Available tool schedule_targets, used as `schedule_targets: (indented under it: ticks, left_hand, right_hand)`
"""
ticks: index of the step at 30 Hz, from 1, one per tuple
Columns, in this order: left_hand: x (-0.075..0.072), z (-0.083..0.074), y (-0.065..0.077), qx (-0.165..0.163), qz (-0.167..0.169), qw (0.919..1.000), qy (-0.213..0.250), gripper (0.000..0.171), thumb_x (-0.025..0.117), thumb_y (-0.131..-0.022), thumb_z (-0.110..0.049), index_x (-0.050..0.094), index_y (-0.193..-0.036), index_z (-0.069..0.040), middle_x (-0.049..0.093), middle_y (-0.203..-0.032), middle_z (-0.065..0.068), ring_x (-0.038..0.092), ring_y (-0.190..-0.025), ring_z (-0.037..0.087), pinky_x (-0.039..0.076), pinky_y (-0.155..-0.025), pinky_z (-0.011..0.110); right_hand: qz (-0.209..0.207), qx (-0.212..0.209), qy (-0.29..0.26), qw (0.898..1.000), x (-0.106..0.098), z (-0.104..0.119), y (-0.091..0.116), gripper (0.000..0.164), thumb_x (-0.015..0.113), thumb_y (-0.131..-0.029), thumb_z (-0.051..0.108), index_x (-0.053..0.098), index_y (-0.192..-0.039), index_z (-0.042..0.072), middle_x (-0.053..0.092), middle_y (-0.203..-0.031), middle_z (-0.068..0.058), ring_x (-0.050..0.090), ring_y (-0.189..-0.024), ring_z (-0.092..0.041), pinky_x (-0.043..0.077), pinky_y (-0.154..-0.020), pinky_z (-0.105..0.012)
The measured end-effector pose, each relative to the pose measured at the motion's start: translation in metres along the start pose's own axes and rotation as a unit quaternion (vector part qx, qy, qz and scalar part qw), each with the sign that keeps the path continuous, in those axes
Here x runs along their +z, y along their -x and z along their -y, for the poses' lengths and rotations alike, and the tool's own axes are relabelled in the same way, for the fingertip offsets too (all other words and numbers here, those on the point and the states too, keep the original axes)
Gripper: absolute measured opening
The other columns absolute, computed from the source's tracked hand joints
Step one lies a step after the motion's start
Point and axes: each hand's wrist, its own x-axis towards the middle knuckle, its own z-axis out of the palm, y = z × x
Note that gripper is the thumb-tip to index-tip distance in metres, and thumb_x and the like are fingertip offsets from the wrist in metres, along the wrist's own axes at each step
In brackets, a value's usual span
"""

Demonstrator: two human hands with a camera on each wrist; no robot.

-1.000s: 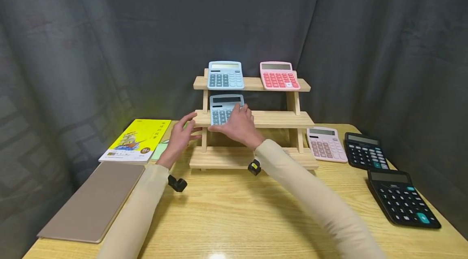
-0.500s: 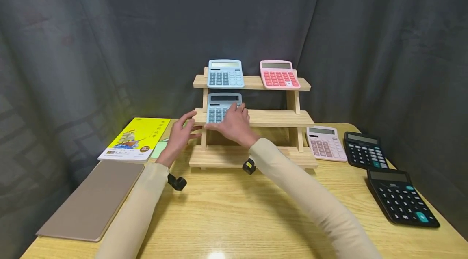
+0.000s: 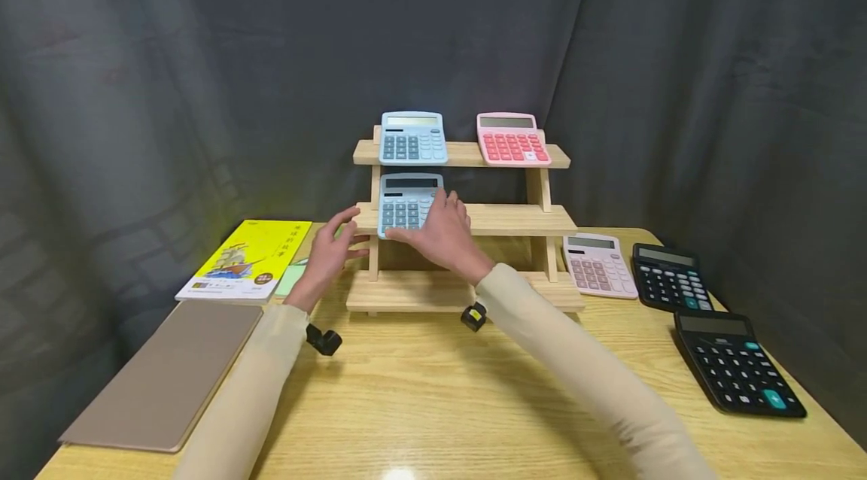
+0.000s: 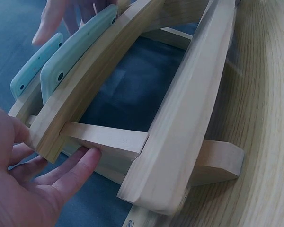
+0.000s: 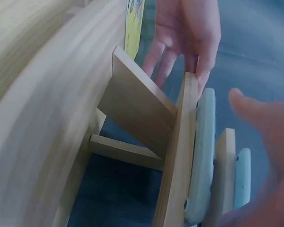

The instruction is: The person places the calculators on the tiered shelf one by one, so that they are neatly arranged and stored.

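Note:
A three-tier wooden display stand (image 3: 521, 219) bears a light blue calculator (image 3: 406, 208) at the left of its middle shelf. My left hand (image 3: 327, 254) holds the left end of that shelf, thumb at the board's upper side and fingers below it, as the left wrist view shows. Over the calculator's lower right part lies my right hand (image 3: 443, 232), its thumb spread across the front and its other fingers by the right edge. In the right wrist view a gap shows between that thumb (image 5: 244, 106) and the calculator (image 5: 203, 156). The right hand covers some keys.
On the top shelf lean another light blue calculator (image 3: 413, 138) and a pink calculator (image 3: 515, 140). Right of the stand lie a pale pink calculator (image 3: 599, 265) and two black calculators (image 3: 670, 277). A yellow book (image 3: 247, 260) and a brown notebook (image 3: 162, 375) lie at left.
The middle-shelf calculator has slid a little left along the shelf, with the right hand beside it. Most recently the right hand has shifted slightly right of it. The left hand stays at the shelf end.

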Motion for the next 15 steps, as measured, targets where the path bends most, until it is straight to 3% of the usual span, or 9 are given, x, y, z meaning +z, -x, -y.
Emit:
schedule_targets:
  ticks: [3, 5, 8, 11, 15]
  left_hand:
    - [-0.001, 0.0, 0.0, -0.001, -0.002, 1.0, 0.002, 0.046, 0.041, -0.11, -0.011, 0.036, -0.154, 0.003, 0.028, -0.16, 0.022, 0.055, -0.124, 0.049, 0.05, -0.099, 0.061]
    - [-0.001, 0.0, 0.001, -0.001, -0.002, 1.0, 0.002, 0.046, 0.041, -0.11, -0.011, 0.036, -0.154, 0.003, 0.027, -0.161, 0.021, 0.054, -0.124, 0.049, 0.05, -0.099, 0.06]
    - [-0.001, -0.001, 0.003, -0.002, -0.002, 1.0, 0.004, 0.046, 0.041, -0.11, -0.011, 0.037, -0.154, 0.003, 0.027, -0.161, 0.02, 0.055, -0.124, 0.048, 0.05, -0.099, 0.06]
    - [0.0, -0.002, 0.003, -0.003, 0.0, 1.0, -0.001, 0.046, 0.041, -0.11, -0.011, 0.036, -0.154, 0.003, 0.027, -0.161, 0.021, 0.054, -0.125, 0.048, 0.05, -0.1, 0.059]
    - [-0.002, 0.001, 0.001, -0.005, 0.003, 1.0, 0.002, 0.046, 0.041, -0.11, -0.01, 0.036, -0.153, 0.004, 0.025, -0.161, 0.022, 0.052, -0.126, 0.05, 0.048, -0.101, 0.061]
  right_hand:
    - [-0.016, -0.037, -0.018, 0.999, -0.005, -0.006, 0.009, 0.106, 0.079, -0.081, 0.059, 0.031, -0.151, -0.004, 0.044, -0.143, -0.023, 0.039, -0.133, -0.036, 0.03, -0.116, -0.047]
    - [-0.025, -0.063, -0.021, 0.997, -0.009, -0.012, 0.016, 0.09, 0.079, -0.083, 0.053, 0.041, -0.144, -0.001, 0.051, -0.131, -0.016, 0.044, -0.125, -0.032, 0.032, -0.113, -0.046]
    - [-0.02, -0.079, -0.024, 0.996, -0.017, -0.021, 0.031, 0.085, 0.077, -0.086, 0.049, 0.042, -0.145, -0.002, 0.049, -0.14, -0.018, 0.04, -0.133, -0.034, 0.027, -0.118, -0.046]
    - [-0.011, -0.08, -0.032, 0.996, -0.027, -0.032, 0.048, 0.091, 0.074, -0.089, 0.048, 0.032, -0.152, -0.004, 0.038, -0.153, -0.021, 0.031, -0.143, -0.037, 0.026, -0.121, -0.048]
    - [-0.018, -0.09, -0.056, 0.994, -0.041, -0.053, 0.07, 0.085, 0.075, -0.091, 0.042, 0.034, -0.152, -0.001, 0.037, -0.155, -0.019, 0.034, -0.143, -0.035, 0.031, -0.118, -0.052]
